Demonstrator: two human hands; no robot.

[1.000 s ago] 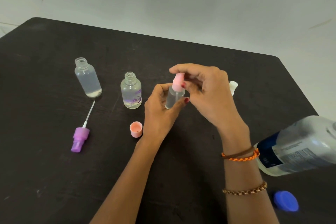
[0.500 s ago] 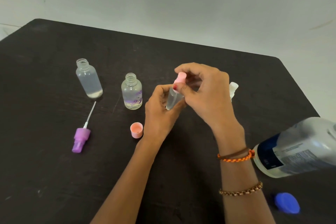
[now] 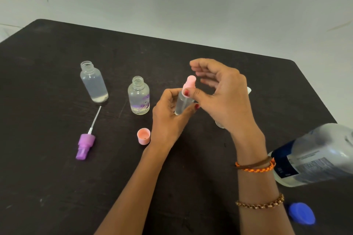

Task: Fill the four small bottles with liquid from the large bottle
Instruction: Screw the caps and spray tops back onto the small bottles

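Note:
My left hand grips a small clear bottle upright above the table. A pink spray top sits on its neck. My right hand hovers over it, thumb touching the pink collar, fingers lifted off and loosely spread. Two small uncapped bottles stand to the left: a plain one and one with a purple print, both holding clear liquid. Another small bottle is mostly hidden behind my right hand; only its white tip shows. The large bottle stands at the right edge.
On the dark table lie a purple spray head with its tube, a pink cap open side up, and a blue cap near the front right corner. A pale wall is behind.
My right fingers, which pinched the pink spray top while turning it, have lifted away; only the thumb stays against it. The bottle stays in my left hand.

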